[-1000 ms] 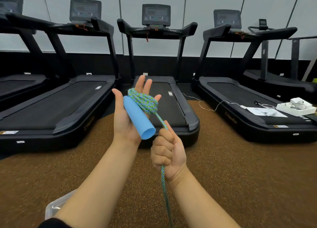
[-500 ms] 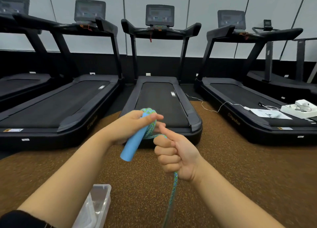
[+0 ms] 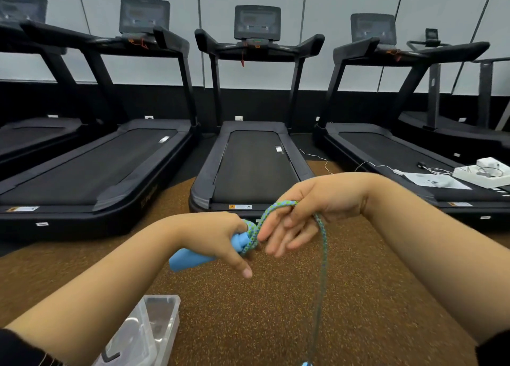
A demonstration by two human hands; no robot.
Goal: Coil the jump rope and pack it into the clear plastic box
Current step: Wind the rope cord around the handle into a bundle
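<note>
- The view has dropped toward the brown floor, so more of the clear plastic box shows at lower left, open, with nothing of the rope in it.
- The right hand, a fist around the cord a second ago, has swung up and over; its fingers are now loose, the jump rope draped across them.
- The left hand has turned palm-down, clamped on the blue handle and the wraps beside it.
- One more turn is going on; much cord hangs free, so packing looks some way off.
</note>
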